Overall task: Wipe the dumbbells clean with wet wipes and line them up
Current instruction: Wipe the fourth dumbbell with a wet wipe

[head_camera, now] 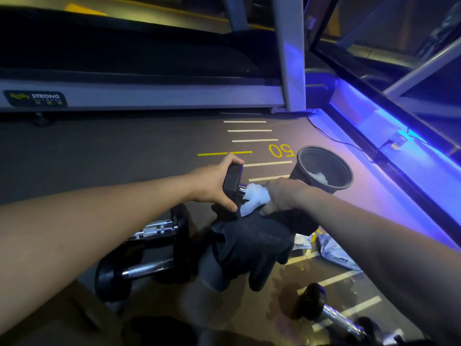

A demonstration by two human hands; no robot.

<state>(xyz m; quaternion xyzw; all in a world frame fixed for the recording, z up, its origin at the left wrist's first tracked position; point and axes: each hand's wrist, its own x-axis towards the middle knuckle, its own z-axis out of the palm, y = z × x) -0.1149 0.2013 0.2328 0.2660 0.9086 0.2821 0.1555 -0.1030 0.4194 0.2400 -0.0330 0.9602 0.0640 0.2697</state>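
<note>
My left hand (214, 183) grips the black end of a small dumbbell (233, 179) held above the floor. My right hand (282, 194) is wrapped round its chrome handle with a white wet wipe (254, 199) bunched against the metal. Two larger dumbbells (154, 248) with chrome handles lie side by side on the floor at the lower left. Another dumbbell (331, 313) lies on the floor at the lower right. A pair of black gloves (252, 248) lies draped below my hands.
A black bin (324, 168) with crumpled wipes inside stands tilted just beyond my right hand. A wet wipe pack (336, 254) lies on the floor to the right. A treadmill (139, 96) runs across the back. A blue-lit ledge (389, 146) borders the right side.
</note>
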